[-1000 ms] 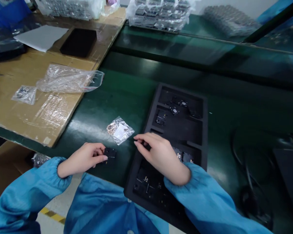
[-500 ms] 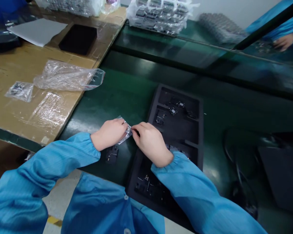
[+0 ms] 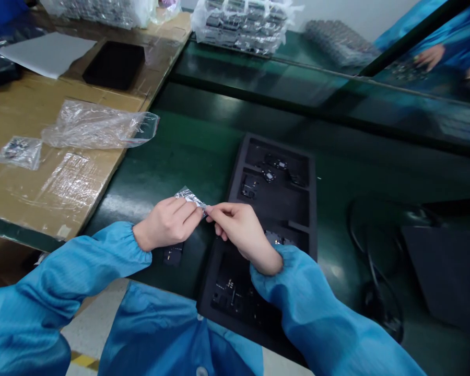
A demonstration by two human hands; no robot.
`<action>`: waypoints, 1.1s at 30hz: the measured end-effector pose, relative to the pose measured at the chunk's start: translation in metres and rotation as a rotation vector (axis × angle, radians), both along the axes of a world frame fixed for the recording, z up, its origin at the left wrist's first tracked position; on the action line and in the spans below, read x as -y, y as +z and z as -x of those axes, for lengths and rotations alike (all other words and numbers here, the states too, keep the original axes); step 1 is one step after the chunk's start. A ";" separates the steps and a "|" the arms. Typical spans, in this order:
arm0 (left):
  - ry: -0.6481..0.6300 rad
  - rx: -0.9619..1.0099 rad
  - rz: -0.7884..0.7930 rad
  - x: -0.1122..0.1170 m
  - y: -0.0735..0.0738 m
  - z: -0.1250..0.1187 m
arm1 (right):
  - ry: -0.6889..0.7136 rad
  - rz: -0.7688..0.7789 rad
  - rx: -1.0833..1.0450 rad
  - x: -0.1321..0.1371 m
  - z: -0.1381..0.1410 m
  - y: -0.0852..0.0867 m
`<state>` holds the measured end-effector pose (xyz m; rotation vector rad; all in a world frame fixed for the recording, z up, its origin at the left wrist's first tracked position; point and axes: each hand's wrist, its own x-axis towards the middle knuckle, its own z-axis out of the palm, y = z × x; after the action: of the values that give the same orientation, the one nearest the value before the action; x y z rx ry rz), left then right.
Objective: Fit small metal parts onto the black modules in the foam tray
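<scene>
My left hand [image 3: 167,222] and my right hand [image 3: 237,230] meet over the green table's near edge. Both pinch a small clear plastic bag [image 3: 188,197] of tiny parts from opposite sides. A small black square part [image 3: 173,255] lies on the green surface just below my left hand. Under my right wrist sits a black foam tray [image 3: 312,209] with several compartments that hold small dark components.
A cardboard sheet [image 3: 8,115] covers the table at left, with an empty clear bag [image 3: 94,125], a small parts bag [image 3: 18,151], a black block [image 3: 113,63] and white paper. Wrapped trays [image 3: 243,23] stand at the back. Dark cables [image 3: 376,261] lie at right. Another person's hands [image 3: 431,55] show far right.
My left hand let go of the black square part and went to the small bag. My right hand left the tray edge and joined it; both now pinch the bag, lifted slightly.
</scene>
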<state>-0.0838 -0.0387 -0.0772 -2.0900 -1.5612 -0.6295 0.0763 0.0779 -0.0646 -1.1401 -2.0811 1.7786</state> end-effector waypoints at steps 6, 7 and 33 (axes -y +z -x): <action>-0.009 -0.047 -0.050 0.003 0.008 -0.005 | -0.068 0.182 -0.087 0.005 -0.001 0.005; -0.010 -0.044 -0.054 0.003 0.008 -0.006 | -0.066 0.170 -0.090 0.005 -0.002 0.005; 0.024 0.259 0.029 0.001 -0.003 -0.002 | 0.015 0.018 -0.099 0.010 -0.009 -0.002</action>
<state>-0.0819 -0.0397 -0.0807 -2.0726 -1.7402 -0.9036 0.0855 0.0680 -0.0663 -1.0213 -2.0263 1.8244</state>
